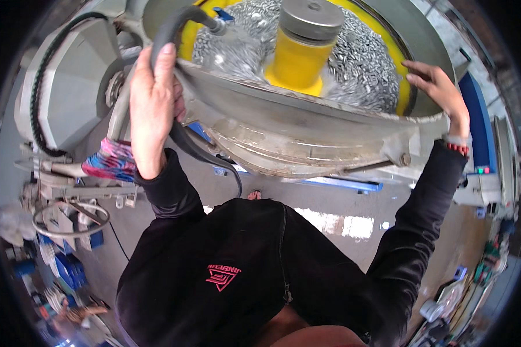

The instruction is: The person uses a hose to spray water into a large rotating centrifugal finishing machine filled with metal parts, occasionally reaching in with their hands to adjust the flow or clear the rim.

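My left hand (155, 104) is wrapped round a black hose (176, 28), above the near left rim of a big round metal bowl (307, 101). The hose bends over that rim, and a nozzle with a blue lever (221, 18) at its end points down into the bowl. Spray blurs the spot below it. Many small shiny metal pieces (367, 63) fill the yellow-lined bowl around a yellow centre post (295, 61) with a metal cap (311, 20). My right hand (443, 92) reaches over the right rim, fingers stretched out and holding nothing; whether they touch the lining I cannot tell.
A grey faceted drum (75, 75) stands left of the bowl, with a handwheel (69, 220) below it. Colourful cloth (113, 162) is wrapped on a bar beside my left wrist. Blue bins (69, 270) sit lower left. A blue panel (479, 121) rises at the right.
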Demonstrator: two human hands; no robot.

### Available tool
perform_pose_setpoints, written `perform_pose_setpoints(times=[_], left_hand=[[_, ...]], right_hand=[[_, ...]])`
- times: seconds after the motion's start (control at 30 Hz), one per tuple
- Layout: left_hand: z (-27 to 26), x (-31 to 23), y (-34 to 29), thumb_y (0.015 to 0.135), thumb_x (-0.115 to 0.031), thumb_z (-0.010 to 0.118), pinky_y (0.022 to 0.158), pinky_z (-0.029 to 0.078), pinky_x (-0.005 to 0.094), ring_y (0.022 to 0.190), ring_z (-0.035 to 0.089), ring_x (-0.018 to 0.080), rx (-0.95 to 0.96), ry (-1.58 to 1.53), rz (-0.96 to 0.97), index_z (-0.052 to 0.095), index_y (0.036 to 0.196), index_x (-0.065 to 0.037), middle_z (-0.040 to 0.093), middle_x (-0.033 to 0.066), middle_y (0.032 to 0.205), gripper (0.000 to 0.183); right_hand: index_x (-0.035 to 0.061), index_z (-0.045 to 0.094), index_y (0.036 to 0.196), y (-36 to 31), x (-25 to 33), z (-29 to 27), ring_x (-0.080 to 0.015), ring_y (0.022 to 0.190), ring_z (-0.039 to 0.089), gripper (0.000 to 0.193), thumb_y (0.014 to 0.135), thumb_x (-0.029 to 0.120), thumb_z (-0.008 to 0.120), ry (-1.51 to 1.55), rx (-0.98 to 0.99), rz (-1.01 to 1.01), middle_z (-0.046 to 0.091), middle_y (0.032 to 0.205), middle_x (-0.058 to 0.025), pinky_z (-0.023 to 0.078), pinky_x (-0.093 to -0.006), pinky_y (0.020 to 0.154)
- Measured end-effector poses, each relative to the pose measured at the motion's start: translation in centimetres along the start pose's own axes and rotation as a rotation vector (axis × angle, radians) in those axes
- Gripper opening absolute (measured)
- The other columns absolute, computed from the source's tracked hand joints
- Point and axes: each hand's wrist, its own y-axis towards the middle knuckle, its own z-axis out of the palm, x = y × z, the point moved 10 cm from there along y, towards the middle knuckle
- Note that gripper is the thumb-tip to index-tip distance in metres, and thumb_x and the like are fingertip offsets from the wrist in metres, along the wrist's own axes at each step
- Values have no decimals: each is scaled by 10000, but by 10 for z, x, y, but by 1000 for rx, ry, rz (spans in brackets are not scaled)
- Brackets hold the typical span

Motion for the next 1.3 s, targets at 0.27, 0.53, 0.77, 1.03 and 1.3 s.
perform_pose_setpoints(times=[0.27,0.53,0.77,1.03,1.3], left_hand=[[-11,-6,-11,970,-389,488,357,302,244,363,373,66,-36,103,32,484,1217,-10,369,-24,493,452],[-13,-9,-9,968,-394,484,367,317,253,359,397,73,-44,181,48,496,1218,-15,397,-16,472,454],[-11,-9,-9,971,-377,483,369,320,250,358,392,70,-30,155,24,496,1220,-19,397,-16,477,436],[-12,-7,-11,971,-382,485,369,319,242,363,386,63,-33,145,15,495,1230,-27,395,-22,483,439],[-12,-9,-11,972,-366,485,369,327,250,370,392,66,-17,161,9,496,1225,-29,410,-18,504,421]], right_hand=[[-6,562,1241,-9,19,1,-161,982,594,400,892,182,616,83,-62,4,665,1037,-143,436,-287,886],[-2,556,1249,-9,16,3,-152,973,593,399,898,179,616,132,-49,5,660,1043,-138,445,-281,878],[3,555,1253,-9,16,2,-139,943,598,397,896,165,617,131,-52,19,664,1018,-127,459,-284,854],[2,553,1255,-10,17,1,-153,951,603,402,897,174,615,89,-53,17,663,1035,-146,456,-287,863],[-3,550,1252,-9,13,3,-158,925,602,404,895,175,616,142,-62,-30,669,996,-144,456,-291,849]])
